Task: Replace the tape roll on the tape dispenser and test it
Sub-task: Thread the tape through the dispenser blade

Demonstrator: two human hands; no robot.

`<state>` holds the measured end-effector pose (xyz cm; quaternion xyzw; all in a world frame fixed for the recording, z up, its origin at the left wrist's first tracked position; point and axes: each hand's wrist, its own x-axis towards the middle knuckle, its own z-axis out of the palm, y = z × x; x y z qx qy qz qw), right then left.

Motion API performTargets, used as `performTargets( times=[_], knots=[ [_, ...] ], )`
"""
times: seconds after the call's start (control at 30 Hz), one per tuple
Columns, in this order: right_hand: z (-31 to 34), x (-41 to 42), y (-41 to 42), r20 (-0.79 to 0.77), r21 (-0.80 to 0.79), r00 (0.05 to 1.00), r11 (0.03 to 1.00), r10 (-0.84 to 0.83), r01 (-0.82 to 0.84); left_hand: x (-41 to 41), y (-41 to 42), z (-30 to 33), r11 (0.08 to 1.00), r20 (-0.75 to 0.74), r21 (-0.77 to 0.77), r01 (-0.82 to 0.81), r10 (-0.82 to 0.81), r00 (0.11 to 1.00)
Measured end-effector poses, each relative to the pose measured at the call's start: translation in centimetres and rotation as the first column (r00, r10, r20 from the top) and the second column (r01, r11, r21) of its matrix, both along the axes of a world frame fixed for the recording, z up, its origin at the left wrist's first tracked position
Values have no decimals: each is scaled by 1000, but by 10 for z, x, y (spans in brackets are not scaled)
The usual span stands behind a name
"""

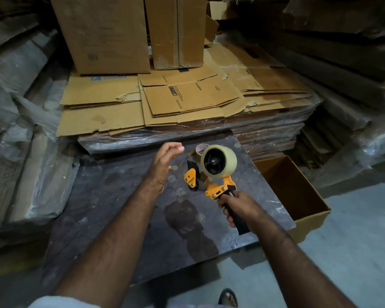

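My right hand [239, 208] grips the black handle of an orange tape dispenser [220, 188] and holds it above the dark table [120, 218]. A full roll of clear tape [219, 161] sits on the dispenser's black hub. My left hand [165, 163] hovers to the left of the roll, fingers loosely curled and holding nothing. An orange and black dispenser part [191, 180] lies on the table just left of the dispenser. Behind the roll, a small brown tape core [201, 148] rests on the table, partly hidden.
An open cardboard box [298, 196] stands at the table's right edge. Flattened cartons [165, 101] are stacked on a wrapped pallet behind the table, with upright boxes [111, 34] on top. Wrapped bundles line both sides. My sandalled foot [228, 297] shows on the grey floor.
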<state>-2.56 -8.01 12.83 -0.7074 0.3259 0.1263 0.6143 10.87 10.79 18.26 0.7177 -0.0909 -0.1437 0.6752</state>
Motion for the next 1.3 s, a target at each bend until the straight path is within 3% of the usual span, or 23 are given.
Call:
performTargets(
  times=[0.13, 0.2, 0.3, 0.47, 0.57, 0.67, 0.9, 1.1, 1.3],
  knots=[
    [-14, 4, 5, 62, -321, 997, 947, 55, -32, -9, 15, -16, 999, -30, 31, -13, 14, 999],
    [-19, 4, 8, 16, -557, 988, 822, 155, -119, -13, 23, -21, 999, -47, 24, -25, 26, 999],
    [-22, 3, 17, -52, -803, 983, 579, 174, -145, -18, 36, -28, 998, -60, -4, -63, 62, 996],
    [-32, 0, 24, -63, -964, 978, 243, 198, -111, -22, 59, -39, 993, -86, -43, -114, 110, 990],
    [-38, -6, 28, -67, -988, 975, 125, 213, -95, -27, 67, -44, 992, -94, -56, -110, 104, 990],
    [-43, -16, 34, -67, -995, 979, 65, 191, -80, -34, 69, -49, 996, -114, -52, -77, 71, 991],
    [-48, -31, 33, -85, -996, 987, 22, 139, -89, -55, 54, -66, 999, -192, 37, 27, -20, 981],
    [-43, -38, 21, -114, -991, 977, 49, 180, -124, -59, 38, -65, 989, -223, 116, 89, -62, 973],
    [-35, -39, -10, -111, -985, 964, 105, 241, -140, -56, 8, -49, 990, -159, 121, 71, -51, 986]
  ],
)
